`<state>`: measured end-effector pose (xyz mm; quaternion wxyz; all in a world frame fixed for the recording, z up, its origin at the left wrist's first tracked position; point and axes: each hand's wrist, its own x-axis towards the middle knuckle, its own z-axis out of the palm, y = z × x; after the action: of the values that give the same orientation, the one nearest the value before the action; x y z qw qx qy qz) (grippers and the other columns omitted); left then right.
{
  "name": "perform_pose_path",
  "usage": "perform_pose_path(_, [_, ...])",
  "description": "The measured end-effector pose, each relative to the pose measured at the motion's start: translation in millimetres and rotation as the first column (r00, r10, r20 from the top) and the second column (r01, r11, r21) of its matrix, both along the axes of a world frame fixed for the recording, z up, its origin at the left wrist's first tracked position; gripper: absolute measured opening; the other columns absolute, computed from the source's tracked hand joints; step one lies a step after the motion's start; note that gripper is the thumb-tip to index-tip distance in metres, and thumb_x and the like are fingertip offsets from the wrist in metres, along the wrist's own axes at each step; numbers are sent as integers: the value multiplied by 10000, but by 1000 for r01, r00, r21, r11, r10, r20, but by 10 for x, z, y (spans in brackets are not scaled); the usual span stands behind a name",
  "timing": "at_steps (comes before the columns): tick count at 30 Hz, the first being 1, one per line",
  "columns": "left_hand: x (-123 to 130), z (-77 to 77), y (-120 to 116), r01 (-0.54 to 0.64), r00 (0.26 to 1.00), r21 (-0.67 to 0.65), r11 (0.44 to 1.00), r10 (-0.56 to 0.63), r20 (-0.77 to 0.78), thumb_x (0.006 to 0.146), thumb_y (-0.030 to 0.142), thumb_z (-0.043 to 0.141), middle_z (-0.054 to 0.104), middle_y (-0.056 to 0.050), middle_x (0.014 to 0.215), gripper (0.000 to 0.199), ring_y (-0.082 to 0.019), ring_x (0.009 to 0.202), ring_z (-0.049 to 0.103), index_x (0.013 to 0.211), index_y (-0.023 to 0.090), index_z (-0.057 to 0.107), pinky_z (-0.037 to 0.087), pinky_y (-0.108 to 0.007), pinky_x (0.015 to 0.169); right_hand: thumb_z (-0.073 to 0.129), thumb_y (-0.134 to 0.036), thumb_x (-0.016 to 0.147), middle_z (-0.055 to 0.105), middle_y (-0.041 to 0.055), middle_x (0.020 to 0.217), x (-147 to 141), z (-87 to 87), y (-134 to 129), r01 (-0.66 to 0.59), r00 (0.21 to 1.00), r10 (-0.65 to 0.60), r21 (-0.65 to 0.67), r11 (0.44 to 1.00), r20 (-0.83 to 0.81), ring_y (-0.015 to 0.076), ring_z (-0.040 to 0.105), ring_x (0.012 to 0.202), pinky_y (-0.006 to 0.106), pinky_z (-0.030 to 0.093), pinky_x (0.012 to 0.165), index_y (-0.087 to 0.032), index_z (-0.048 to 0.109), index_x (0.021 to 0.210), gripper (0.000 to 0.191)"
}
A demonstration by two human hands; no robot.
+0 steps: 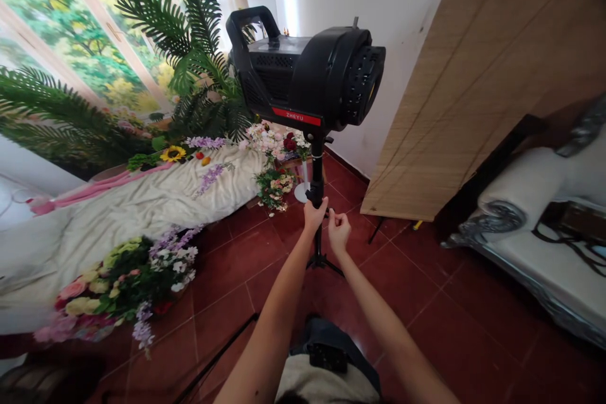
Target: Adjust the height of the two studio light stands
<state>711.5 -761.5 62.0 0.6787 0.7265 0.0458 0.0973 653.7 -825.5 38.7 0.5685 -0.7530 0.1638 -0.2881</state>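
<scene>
A black studio light [303, 76] with a red label reading ZHEYU is mounted on top of a black light stand [318, 241]. My left hand [314, 214] wraps round the stand's pole just below its collar. To the right of the pole, my right hand [339, 230] has its fingers pinched together at a small knob on the stand's side; the fingertips largely hide it. The stand's legs spread on the floor below my hands.
At left, a cream cloth [227, 183] holds a sunflower [173, 153] and other flowers. A flower arrangement [113, 284] sits lower left. Palm fronds [189, 31] rise behind. To the right are a bamboo screen [440, 82] and a white sofa [553, 202] with carved silver trim.
</scene>
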Motion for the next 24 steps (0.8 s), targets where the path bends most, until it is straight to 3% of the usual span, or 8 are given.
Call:
perform_pose_path(5, [-10,25,-9,-12,1000,-41,999,13,13,645,467,665,573,-19,643,351,-107,566,521,729,134,593,412,-203,533,377,-598,830,441,-22,575,12,67,81,17,995,-6,114,993,-99,111,386,533,229,343,525,-206,415,676,423])
perform_pose_path(11, [-78,67,-18,30,999,-64,997,-27,45,688,460,647,619,-41,756,355,-123,658,567,832,139,602,453,-228,634,388,-611,825,491,-18,580,-39,95,13,-26,997,30,58,998,-71,114,444,521,221,349,520,-206,413,702,424])
perform_pose_path(14, [-234,2,55,56,995,-105,993,-46,92,726,448,622,636,-55,886,361,-132,797,597,943,161,588,464,-247,751,402,-618,818,500,-17,562,-54,102,-4,-40,997,44,49,998,-68,114,440,507,220,346,515,-204,424,694,433])
perform_pose_path(17, [-564,-279,282,44,998,-156,987,-35,59,726,414,628,631,-68,974,367,-131,882,600,998,174,569,459,-276,832,411,-622,813,509,-6,564,-62,90,5,-14,998,15,14,1000,-56,121,446,521,228,353,530,-197,443,684,445])
perform_pose_path(19, [-907,-585,541,18,994,-189,982,-39,-104,687,416,654,641,-58,864,355,-131,760,611,920,160,578,489,-292,753,417,-629,806,525,6,577,-67,74,13,29,999,-30,-22,999,-40,129,461,539,240,364,550,-194,455,677,456])
perform_pose_path(22, [-1590,-1109,1086,-38,914,-214,976,-53,-402,635,411,683,617,-30,656,288,-142,602,592,728,159,579,491,-286,611,432,-648,784,553,26,597,-74,49,26,88,996,-89,-46,995,-31,139,478,550,258,384,566,-190,476,676,472])
perform_pose_path(24, [-2133,-1424,1537,-110,848,-158,981,10,-530,621,368,693,610,-30,587,225,-143,553,577,627,177,573,478,-277,584,459,-657,758,561,32,592,-98,18,70,127,991,-127,-29,992,-27,146,491,548,266,393,557,-190,490,680,474])
